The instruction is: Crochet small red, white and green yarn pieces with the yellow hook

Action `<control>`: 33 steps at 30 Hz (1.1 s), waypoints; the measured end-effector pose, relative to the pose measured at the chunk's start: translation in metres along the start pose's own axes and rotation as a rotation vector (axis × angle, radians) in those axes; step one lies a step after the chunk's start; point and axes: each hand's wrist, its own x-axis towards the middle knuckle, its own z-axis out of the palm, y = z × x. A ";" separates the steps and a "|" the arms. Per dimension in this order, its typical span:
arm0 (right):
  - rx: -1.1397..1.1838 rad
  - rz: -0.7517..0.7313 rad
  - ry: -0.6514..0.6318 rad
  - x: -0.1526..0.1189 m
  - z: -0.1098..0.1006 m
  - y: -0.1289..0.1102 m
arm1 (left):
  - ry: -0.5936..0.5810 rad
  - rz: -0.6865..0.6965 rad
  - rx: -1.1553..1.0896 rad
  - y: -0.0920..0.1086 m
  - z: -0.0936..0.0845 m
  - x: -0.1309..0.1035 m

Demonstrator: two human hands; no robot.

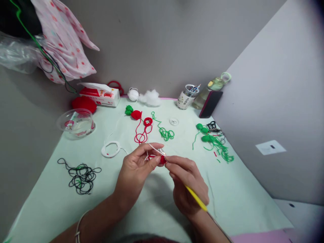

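Note:
Near the middle of the table, my left hand (138, 168) pinches a small red and white crochet piece (163, 160) between thumb and fingers. A strand of white yarn (154, 147) runs over its index finger. My right hand (189, 179) is closed around a crochet hook with a yellow handle (196, 198), its fingertips meeting the piece from the right. The hook's tip is hidden at the stitches. A small shiny metal item (162, 152), too small to name, shows at the piece. Just beyond my hands lie a looped red yarn strand (140, 137) and a white yarn coil (110, 149).
Tangled black yarn (82, 179) lies left, below a clear plastic tub (78, 123). Along the back stand a tissue box (101, 96), white stuffing (151, 98), a pen holder (186, 98), a bottle (209, 91) and a phone (210, 104). Green yarn pieces (217, 145) lie right.

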 end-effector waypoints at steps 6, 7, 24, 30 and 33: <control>0.078 0.104 0.084 -0.004 0.004 0.001 | 0.000 0.046 0.077 0.001 0.004 -0.001; 0.078 0.102 0.085 -0.004 0.004 0.001 | -0.004 0.044 0.078 0.001 0.004 -0.001; -0.128 -0.081 -0.058 -0.003 -0.008 0.005 | -0.164 -0.360 -0.206 0.010 -0.002 0.003; 0.489 0.402 0.052 0.021 -0.010 0.003 | -0.107 -0.171 -0.039 0.012 -0.009 0.007; 0.523 0.426 0.037 0.022 -0.005 0.003 | -0.139 -0.118 0.014 0.007 -0.006 0.004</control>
